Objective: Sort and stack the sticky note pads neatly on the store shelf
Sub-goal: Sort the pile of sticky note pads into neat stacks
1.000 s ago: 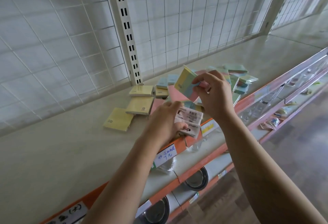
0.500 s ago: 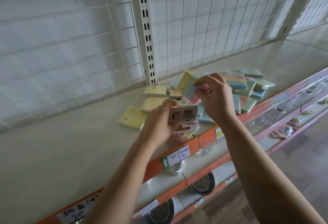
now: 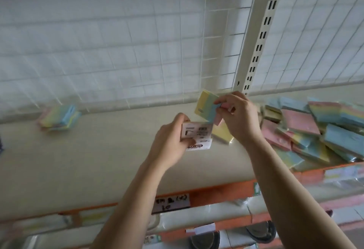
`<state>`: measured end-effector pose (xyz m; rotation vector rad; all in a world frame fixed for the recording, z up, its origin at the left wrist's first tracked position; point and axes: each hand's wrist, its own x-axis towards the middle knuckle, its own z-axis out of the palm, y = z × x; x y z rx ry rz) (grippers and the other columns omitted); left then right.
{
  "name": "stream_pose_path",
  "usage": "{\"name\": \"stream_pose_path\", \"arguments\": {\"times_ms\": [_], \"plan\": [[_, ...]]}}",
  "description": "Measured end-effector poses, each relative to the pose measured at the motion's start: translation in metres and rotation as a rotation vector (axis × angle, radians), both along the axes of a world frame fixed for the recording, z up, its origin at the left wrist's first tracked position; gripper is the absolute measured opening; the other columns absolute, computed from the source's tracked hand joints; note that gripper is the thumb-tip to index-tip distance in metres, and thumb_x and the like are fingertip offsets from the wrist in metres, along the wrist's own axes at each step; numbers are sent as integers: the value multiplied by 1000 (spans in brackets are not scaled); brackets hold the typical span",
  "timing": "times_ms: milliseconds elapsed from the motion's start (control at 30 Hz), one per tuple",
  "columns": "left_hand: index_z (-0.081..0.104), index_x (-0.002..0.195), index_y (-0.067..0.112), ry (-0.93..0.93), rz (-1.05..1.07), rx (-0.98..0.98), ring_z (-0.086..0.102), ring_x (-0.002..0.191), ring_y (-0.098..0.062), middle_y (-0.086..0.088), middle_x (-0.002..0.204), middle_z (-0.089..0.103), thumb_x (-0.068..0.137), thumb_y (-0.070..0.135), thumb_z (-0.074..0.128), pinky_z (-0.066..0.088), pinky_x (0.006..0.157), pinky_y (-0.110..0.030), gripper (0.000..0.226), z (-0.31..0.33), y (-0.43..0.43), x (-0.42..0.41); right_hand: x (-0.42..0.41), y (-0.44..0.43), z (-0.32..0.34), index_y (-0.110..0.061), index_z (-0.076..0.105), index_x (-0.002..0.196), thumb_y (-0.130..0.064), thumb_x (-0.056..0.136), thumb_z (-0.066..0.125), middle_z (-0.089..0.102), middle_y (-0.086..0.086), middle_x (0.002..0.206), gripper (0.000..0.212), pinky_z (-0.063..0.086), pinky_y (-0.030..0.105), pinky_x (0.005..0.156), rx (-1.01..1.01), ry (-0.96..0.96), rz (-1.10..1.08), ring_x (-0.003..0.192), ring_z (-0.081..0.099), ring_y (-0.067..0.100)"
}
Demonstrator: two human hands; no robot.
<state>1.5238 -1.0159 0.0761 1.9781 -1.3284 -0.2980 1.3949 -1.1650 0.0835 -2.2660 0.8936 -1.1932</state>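
Note:
My left hand (image 3: 169, 142) grips a small stack of sticky note pads (image 3: 197, 135) with their white printed backs facing me. Just above and to the right, my right hand (image 3: 236, 118) pinches a striped yellow, blue and pink pad (image 3: 205, 106) held upright over the beige shelf (image 3: 98, 160). A yellow pad (image 3: 222, 133) lies on the shelf under my right hand. A loose heap of pastel pads (image 3: 315, 130) covers the shelf's right part. A small neat stack of striped pads (image 3: 60, 117) sits at the back left.
A white wire grid panel (image 3: 137, 51) backs the shelf, with a slotted upright post (image 3: 258, 47) right of centre. The shelf's orange front edge (image 3: 216, 191) carries a handwritten price label (image 3: 172, 202). Lower shelves with packaged goods lie below.
The view has swung left, so the heap now sits at the right and the left stack has come into sight. Both hands keep their pads in much the same grip.

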Motion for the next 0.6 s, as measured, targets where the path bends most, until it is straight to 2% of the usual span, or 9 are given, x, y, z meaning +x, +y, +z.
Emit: {"name": "stream_pose_path", "arguments": {"times_ms": [133,200,333,433,500,600], "plan": [[47,101,23,-4,74,5,61,74,-16,8,89,66,76,17,76,48,64,-29,39,2,38,41,52,30,0,-14,74,82,4,69,70,61,-2,84,22,35,1,64,8,-32,103,71,52,-11],[46,101,23,-2,103,4,62,76,-16,7,91,67,76,17,76,49,65,-30,39,4,57,61,76,45,0,-13,75,82,3,70,70,61,-2,82,21,34,2,63,22,-24,145,71,51,-12],[47,102,22,6,151,6,64,79,-17,6,94,68,76,17,76,51,68,-32,40,4,96,98,123,78,-1,-10,75,87,4,74,67,59,-1,85,21,35,4,61,73,-38,205,65,51,-8],[47,101,22,10,194,8,65,81,-17,5,96,70,76,16,76,52,68,-32,39,3,128,127,159,104,-3,-11,74,95,3,79,64,57,-6,93,24,42,10,66,97,-64,249,71,54,-2],[46,100,23,8,224,8,65,81,-14,6,97,70,77,16,75,50,65,-25,38,2,149,147,183,122,-4,-13,72,102,4,80,62,55,-7,99,31,48,19,69,107,-68,287,77,55,6],[48,102,22,-9,267,12,64,82,-12,6,99,70,77,16,76,48,65,-22,38,1,180,174,218,148,-5,-15,70,109,6,81,58,52,-7,104,37,50,18,69,92,-62,349,81,54,9]]}}
